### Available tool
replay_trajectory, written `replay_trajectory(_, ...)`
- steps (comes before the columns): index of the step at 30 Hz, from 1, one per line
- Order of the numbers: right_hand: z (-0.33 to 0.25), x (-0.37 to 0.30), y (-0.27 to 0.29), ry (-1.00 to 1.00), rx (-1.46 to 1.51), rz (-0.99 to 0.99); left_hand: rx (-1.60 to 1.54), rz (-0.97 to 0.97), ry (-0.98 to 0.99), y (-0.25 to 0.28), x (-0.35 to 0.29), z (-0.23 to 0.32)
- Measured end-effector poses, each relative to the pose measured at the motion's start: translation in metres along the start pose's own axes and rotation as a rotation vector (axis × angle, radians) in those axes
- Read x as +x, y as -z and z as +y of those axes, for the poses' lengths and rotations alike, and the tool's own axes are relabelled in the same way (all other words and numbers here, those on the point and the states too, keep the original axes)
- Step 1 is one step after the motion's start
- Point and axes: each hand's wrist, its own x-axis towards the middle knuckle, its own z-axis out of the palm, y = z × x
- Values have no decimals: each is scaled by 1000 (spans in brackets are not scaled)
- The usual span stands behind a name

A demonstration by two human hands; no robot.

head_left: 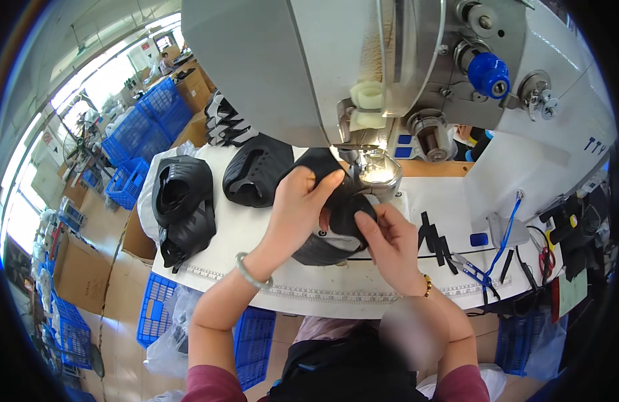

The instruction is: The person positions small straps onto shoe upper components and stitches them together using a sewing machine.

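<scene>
A black shoe upper (321,253) sits at the needle area of a large grey sewing machine (252,60), under its lit presser foot (374,175). With its thumb and fingers pinched together, my left hand (298,204) grips the upper's far left edge. My right hand (392,246) holds a rounded black flap of the same upper between thumb and fingers. Part of the upper is hidden behind my hands. Just left of my left hand lies another black upper (254,175). Farther left, more black uppers (183,194) are stacked on the white table (239,234).
Black-and-white uppers (223,122) are piled at the far left. Right of my right hand lie short black strips (438,244) and blue-handled thread snips (471,269). A printed ruler scale (323,295) follows the near edge. Blue crates (256,348) and a cardboard box (85,271) stand below.
</scene>
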Motion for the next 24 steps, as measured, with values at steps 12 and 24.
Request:
replay_trajectory(12,2,11,8,-50,-10,123,14,-238,203,-4,56,-17)
replay_trajectory(24,14,-6,132,-53,-819,214,520,502,-922,15,14,-41)
